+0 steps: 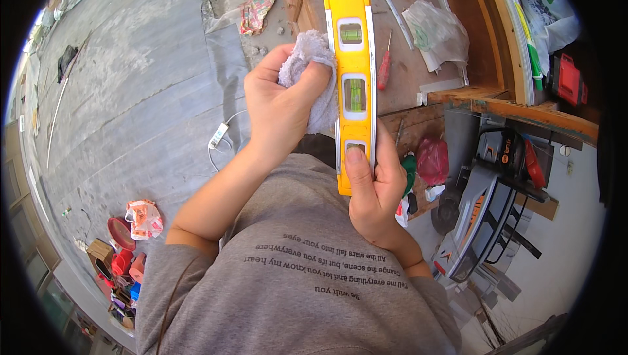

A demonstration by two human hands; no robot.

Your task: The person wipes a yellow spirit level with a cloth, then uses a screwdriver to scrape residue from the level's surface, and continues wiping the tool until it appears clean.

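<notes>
My left hand point(282, 102) grips a bunched, pale grey terry cloth point(319, 85), and the cloth presses against the long left edge of a yellow spirit level point(349, 63). The lower end of that level is in my right hand point(375, 193), its thumb lying over the lowest vial window. Two more windows with green vials show above, and metal strips run along both long edges. The level is held upright in the view, in front of my grey shirt. A screwdriver point(384, 68) with a red handle lies on the brown wooden surface point(338, 16) just right of the level.
A crumpled clear plastic bag point(436, 31) rests on the wooden surface. Below it at right are a pink plastic bag point(432, 161) and a grey-and-black machine point(473, 217). A white cable with an inline plug point(218, 135) lies at left. Red containers point(122, 261) are clustered at lower left.
</notes>
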